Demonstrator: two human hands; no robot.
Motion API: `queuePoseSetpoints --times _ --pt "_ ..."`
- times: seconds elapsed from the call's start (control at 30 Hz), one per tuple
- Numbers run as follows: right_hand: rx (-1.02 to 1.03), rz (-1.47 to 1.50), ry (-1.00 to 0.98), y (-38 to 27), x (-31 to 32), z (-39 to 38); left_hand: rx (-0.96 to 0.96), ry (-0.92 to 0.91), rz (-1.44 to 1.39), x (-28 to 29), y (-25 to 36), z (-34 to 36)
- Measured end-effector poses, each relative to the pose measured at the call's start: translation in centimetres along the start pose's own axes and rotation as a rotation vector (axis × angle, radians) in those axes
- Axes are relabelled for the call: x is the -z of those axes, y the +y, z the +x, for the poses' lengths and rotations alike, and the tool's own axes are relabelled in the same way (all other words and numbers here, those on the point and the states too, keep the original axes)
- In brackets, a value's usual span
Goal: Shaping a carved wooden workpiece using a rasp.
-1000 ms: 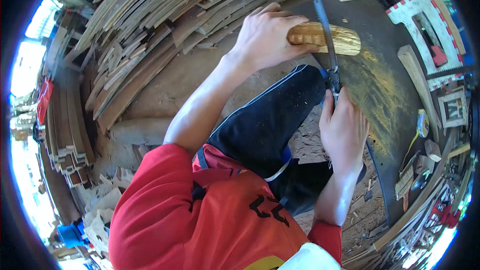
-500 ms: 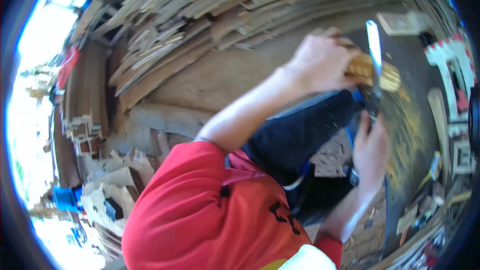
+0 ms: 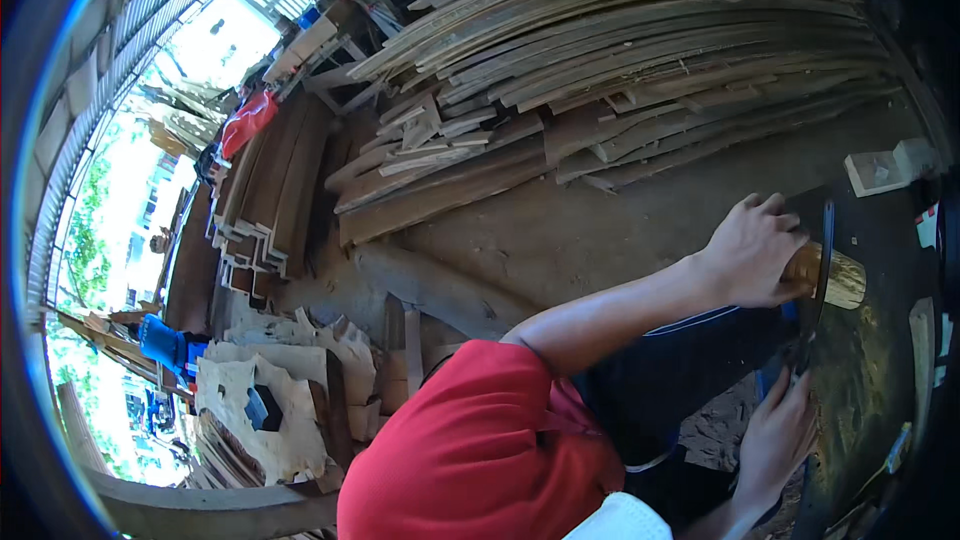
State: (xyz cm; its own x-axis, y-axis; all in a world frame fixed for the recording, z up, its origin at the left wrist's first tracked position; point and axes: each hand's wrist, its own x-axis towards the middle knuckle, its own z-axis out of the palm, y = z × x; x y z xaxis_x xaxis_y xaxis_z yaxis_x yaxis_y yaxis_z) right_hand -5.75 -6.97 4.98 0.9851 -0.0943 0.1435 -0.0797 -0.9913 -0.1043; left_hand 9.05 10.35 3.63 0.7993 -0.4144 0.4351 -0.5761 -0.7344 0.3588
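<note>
My left hand (image 3: pixel 755 252) is closed round one end of a short carved piece of wood (image 3: pixel 843 280), golden brown and pale at its free end. A long, narrow, dark blade (image 3: pixel 826 250), which looks like a knife, lies across this wood beside my fingers. The lower end of the knife reaches my right hand (image 3: pixel 778 437), whose fingers are wrapped round it; the handle is mostly hidden. Below the wood is a dark work surface (image 3: pixel 850 410) with yellowish shavings scattered over it.
Long planks (image 3: pixel 640 50) are stacked along the far side. A pale wooden block (image 3: pixel 880 170) sits at the far right. To the left stand dark, step-edged boards (image 3: pixel 275 190) and pale wood scraps (image 3: pixel 270 410). A rounded log (image 3: pixel 440 285) lies on the ground.
The view has swung left, so my hands and the wood appear lower and farther right. The blade stays across the wood, and both hands keep their grip.
</note>
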Motion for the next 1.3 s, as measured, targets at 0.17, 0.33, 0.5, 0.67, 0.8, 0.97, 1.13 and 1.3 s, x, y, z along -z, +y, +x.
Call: queuePoseSetpoints --times 0.17,0.33,0.5,0.67,0.8,0.97,1.13,1.3 --pt "-0.025 0.01 -0.054 1.6 0.3 -0.1 -0.097 0.059 -0.015 0.5 -0.4 -0.3" --pt "-0.002 0.103 -0.146 -1.0 0.7 3.0 -0.034 -0.056 0.008 1.0 -0.4 0.1" --pt "-0.109 0.137 -0.23 0.1 2.4 -1.8 -0.017 -0.014 -0.025 0.4 -0.4 -0.2" --pt "0.018 0.223 -0.126 -1.2 0.4 3.4 -0.076 -0.022 0.025 0.7 -0.6 -0.3" --pt "0.023 0.103 -0.146 -1.2 1.3 2.1 -0.094 -0.017 0.06 0.2 -0.5 -0.2" --pt "-0.04 0.149 -0.182 0.5 2.2 -1.0 -0.137 -0.024 0.017 0.8 -0.2 0.3" --pt "-0.024 0.226 -0.216 -1.9 1.6 4.6 -0.144 -0.054 0.052 1.1 -0.9 0.1" --pt "0.077 0.149 -0.066 0.5 1.8 0.1 -0.146 -0.02 0.021 1.2 0.1 -0.3"
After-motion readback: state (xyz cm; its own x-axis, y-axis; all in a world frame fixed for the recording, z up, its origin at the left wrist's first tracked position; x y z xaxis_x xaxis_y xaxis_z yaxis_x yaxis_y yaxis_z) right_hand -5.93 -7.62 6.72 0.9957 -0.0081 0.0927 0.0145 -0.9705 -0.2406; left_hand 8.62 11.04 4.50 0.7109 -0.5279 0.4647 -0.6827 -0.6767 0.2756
